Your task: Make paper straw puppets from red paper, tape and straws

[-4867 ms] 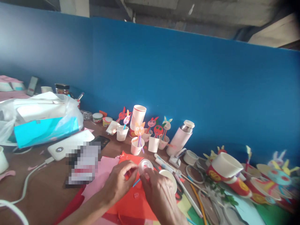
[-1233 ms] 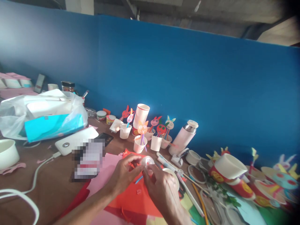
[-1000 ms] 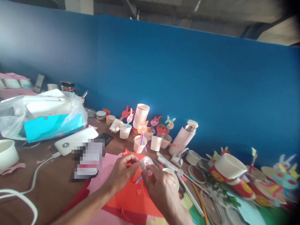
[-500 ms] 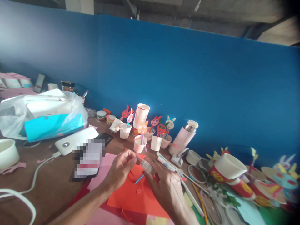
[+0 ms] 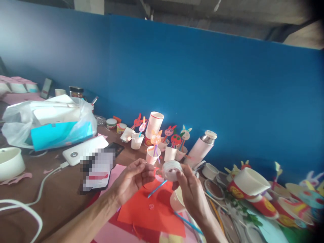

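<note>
My right hand (image 5: 193, 184) grips a roll of clear tape (image 5: 172, 169), its round face turned towards me. Opposite it, my left hand (image 5: 134, 177) has thumb and fingers pinched together near the roll. What lies in that pinch is too small to make out. A small orange-red piece (image 5: 158, 173) shows between the left fingertips and the roll. Below the hands lies a red paper sheet (image 5: 149, 216), with a blue straw (image 5: 157, 189) and a tiny pink cutout (image 5: 151, 206). Beside my right hand stands a white paper cup (image 5: 176, 199), partly hidden by it.
Behind the hands stand small cups with paper animal faces (image 5: 155, 136) and a thermos (image 5: 199, 146). On the left are a phone (image 5: 98, 172), a white power bank (image 5: 84, 150) with a cable and a plastic bag (image 5: 15, 118). Red-and-white cups (image 5: 249, 182) crowd the right.
My right hand has turned and lifted, so the tape roll now faces me. The white paper cup beside it has come into view. My left hand stays pinched.
</note>
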### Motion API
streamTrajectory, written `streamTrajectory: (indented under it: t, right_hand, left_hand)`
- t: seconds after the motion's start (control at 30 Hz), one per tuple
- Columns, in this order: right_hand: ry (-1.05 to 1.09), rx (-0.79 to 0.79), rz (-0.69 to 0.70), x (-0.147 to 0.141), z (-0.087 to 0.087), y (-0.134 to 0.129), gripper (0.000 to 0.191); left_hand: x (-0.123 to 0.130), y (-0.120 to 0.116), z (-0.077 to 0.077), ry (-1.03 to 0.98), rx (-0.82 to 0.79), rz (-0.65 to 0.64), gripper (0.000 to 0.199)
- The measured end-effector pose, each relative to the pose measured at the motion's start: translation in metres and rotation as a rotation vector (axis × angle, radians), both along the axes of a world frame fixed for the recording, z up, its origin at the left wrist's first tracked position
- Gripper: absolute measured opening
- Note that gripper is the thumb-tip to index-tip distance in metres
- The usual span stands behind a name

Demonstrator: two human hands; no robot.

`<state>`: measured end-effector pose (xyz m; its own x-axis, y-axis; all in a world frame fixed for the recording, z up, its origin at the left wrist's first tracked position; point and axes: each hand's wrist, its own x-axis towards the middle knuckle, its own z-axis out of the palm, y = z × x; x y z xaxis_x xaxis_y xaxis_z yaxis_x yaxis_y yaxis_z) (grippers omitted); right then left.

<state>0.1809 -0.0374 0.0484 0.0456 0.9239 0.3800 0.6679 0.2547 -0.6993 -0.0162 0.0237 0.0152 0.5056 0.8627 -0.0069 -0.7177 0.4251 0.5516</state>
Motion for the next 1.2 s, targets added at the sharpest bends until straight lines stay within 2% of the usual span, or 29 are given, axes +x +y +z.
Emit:
streamTrajectory:
  t: [0.17,0.27,0.37,0.47,0.6,0.73,0.93,1.13,1.2]
  right_hand:
    - [0.145,-0.064,0.027,0.006,0.002,0.002,0.04]
    - [0.168,-0.076,0.054,0.007,0.001,0.003,0.042]
    - [0.163,-0.085,0.074,0.007,-0.001,0.004,0.042]
    - [0.15,-0.081,0.102,0.009,-0.002,0.004,0.042]
    - [0.153,-0.067,0.138,0.011,-0.004,0.005,0.042]
    - [0.142,-0.095,0.18,0.012,-0.003,0.005,0.041]
    - [0.071,-0.128,0.213,0.013,0.003,0.003,0.04]
    - [0.01,-0.137,0.228,0.016,0.008,0.001,0.037]
    - [0.006,-0.153,0.222,0.017,0.009,0.001,0.037]
  left_hand:
    - [0.001,0.0,-0.003,0.102,0.068,-0.001,0.022]
    - [0.002,-0.002,-0.003,0.167,0.112,0.017,0.025]
    - [0.003,-0.003,-0.003,0.18,0.132,0.002,0.019]
    - [0.001,-0.003,-0.002,0.142,0.081,-0.002,0.011]
    - [-0.003,-0.003,-0.001,0.057,-0.032,-0.003,0.012]
    - [-0.002,-0.003,0.0,0.033,-0.02,-0.078,0.009]
    - [0.001,-0.003,0.0,0.114,0.004,-0.053,0.036]
    - [0.003,0.003,-0.009,0.25,0.145,-0.036,0.036]
    - [0.004,0.004,-0.011,0.276,0.148,-0.012,0.034]
